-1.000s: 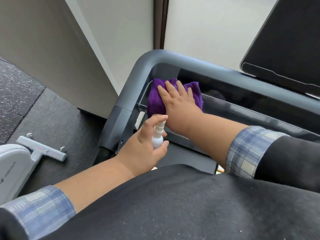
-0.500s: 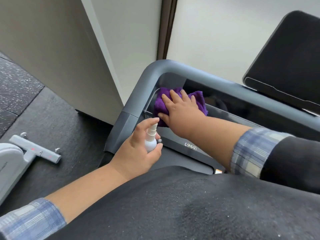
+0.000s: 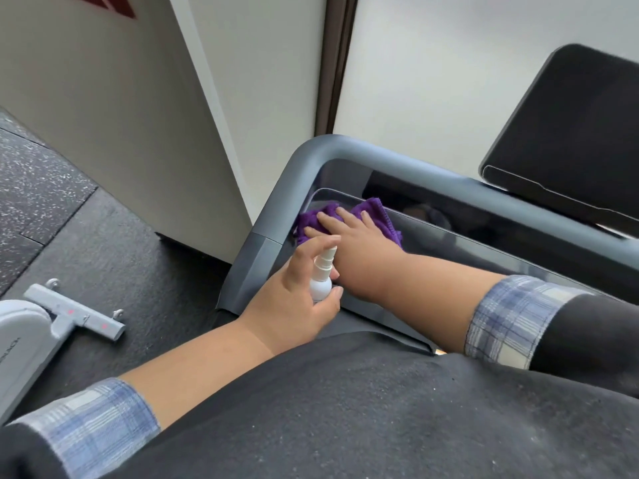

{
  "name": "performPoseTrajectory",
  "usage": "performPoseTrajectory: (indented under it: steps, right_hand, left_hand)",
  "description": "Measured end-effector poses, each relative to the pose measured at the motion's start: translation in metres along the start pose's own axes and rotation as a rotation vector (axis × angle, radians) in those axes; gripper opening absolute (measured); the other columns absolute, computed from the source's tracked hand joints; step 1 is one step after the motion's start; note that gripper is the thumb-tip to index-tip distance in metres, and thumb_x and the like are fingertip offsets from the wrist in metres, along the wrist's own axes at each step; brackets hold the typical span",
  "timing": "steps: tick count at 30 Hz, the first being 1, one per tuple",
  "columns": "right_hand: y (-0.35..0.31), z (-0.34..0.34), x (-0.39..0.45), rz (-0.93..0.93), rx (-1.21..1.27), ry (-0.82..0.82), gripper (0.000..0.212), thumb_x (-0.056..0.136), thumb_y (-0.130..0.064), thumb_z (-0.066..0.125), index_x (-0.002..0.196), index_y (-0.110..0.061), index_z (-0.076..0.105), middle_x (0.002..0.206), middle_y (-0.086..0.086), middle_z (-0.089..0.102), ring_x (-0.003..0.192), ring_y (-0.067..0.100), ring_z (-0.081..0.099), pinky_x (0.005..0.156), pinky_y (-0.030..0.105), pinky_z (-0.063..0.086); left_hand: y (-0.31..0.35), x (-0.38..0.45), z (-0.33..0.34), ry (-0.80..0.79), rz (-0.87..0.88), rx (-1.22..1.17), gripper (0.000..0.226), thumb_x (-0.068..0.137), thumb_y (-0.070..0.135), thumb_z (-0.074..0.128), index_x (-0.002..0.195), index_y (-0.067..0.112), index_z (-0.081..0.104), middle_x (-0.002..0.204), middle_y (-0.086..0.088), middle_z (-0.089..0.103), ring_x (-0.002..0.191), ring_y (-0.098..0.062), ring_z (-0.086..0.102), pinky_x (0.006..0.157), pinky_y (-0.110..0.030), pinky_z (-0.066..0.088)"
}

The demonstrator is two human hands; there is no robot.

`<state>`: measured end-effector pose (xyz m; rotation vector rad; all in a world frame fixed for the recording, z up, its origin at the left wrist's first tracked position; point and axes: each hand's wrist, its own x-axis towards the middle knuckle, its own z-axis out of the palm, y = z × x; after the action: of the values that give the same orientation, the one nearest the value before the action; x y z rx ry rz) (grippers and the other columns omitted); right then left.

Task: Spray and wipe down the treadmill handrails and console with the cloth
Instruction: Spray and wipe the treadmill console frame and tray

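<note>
Purple cloth [image 3: 375, 216] sits bunched in the left front corner of the console tray [image 3: 449, 243], right under the bend of the grey handrail [image 3: 311, 157]. My right hand [image 3: 359, 236] lies flat on top of it, fingers straight and spread, pressing down rather than gripping. I read that as a wiping hold: a flat palm keeps the cloth against the glossy surface. The cloth's long axis runs roughly along the tray's front edge, left to right; fingers point forward-left into the corner.

My left hand [image 3: 297, 299] is wrapped around the small white spray bottle [image 3: 321, 278], index finger curled over the top of the nozzle. The bottle stands nearly upright, tilted slightly forward. Nozzle end is up and leans toward the cloth, just beside the right wrist, probably so the next spritz lands on or near the wiped patch. Can't tell if the pump is being pressed.

Further out: dark screen panel [image 3: 567, 133] upper right, well apart from the hands. Plaid cuffs on both sleeves. On the dark speckled floor [image 3: 41, 188] at left, a white machine base [image 3: 20, 340] with a grey foot bar.

Judgement: console corner in progress, handrails likely still to do.
</note>
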<state>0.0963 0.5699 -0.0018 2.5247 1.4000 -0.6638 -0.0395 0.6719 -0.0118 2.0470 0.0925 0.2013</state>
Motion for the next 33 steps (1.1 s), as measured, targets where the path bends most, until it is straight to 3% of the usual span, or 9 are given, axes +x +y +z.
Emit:
performPoseTrajectory:
  steps: [4,9,12,21,26,33]
  right_hand:
    - [0.004,-0.004,-0.001,0.013,0.076,-0.004,0.065,0.102,-0.049,0.031,0.16,-0.028,0.009,0.168,-0.001,0.001,0.154,0.027,-0.004,0.123,0.053,0.004]
    - [0.0,-0.002,0.028,0.291,0.227,0.15,0.066,0.103,-0.053,0.029,0.159,-0.022,0.013,0.167,0.003,0.011,0.153,0.029,0.003,0.122,0.056,0.009]
    - [-0.007,0.0,0.04,0.395,0.267,0.156,0.067,0.103,-0.056,0.029,0.159,-0.022,0.014,0.167,0.002,0.012,0.153,0.03,0.002,0.121,0.057,0.008]
    - [-0.019,0.008,0.012,0.141,0.149,0.064,0.074,0.1,-0.049,0.036,0.16,-0.022,0.004,0.168,0.0,0.001,0.153,0.026,-0.007,0.122,0.054,0.0]
    - [-0.006,-0.001,0.019,0.166,0.13,0.121,0.071,0.099,-0.045,0.037,0.16,-0.023,0.007,0.167,0.0,0.007,0.153,0.026,-0.004,0.123,0.052,0.003]
    - [0.011,-0.008,0.027,0.344,0.122,0.205,0.072,0.098,-0.065,0.029,0.158,-0.026,0.019,0.164,-0.006,0.021,0.147,0.026,0.015,0.114,0.045,0.019]
  left_hand:
    - [0.001,-0.001,-0.004,0.004,0.005,0.019,0.072,0.082,0.011,0.07,0.133,0.041,0.029,0.098,0.022,0.053,0.088,-0.001,0.059,0.078,-0.006,0.042]
    - [0.0,-0.005,-0.015,-0.024,-0.008,0.055,0.078,0.083,0.01,0.071,0.13,0.052,0.023,0.097,0.017,0.054,0.087,-0.007,0.056,0.075,-0.005,0.041]
    - [-0.003,-0.012,-0.021,-0.035,-0.04,0.051,0.079,0.084,0.011,0.072,0.128,0.055,0.023,0.098,0.02,0.054,0.091,-0.005,0.056,0.076,-0.003,0.039]
    - [-0.005,-0.008,-0.023,-0.044,-0.018,0.06,0.077,0.08,0.016,0.07,0.129,0.052,0.023,0.096,0.023,0.053,0.088,0.005,0.056,0.079,-0.002,0.039]
    - [-0.001,0.005,-0.024,-0.072,0.009,0.087,0.081,0.083,0.011,0.071,0.13,0.053,0.021,0.098,0.026,0.05,0.088,0.008,0.053,0.078,-0.003,0.039]
    - [0.0,0.004,-0.025,-0.042,-0.023,0.089,0.078,0.086,0.013,0.069,0.124,0.062,0.021,0.099,0.021,0.054,0.084,0.001,0.057,0.071,-0.008,0.043]
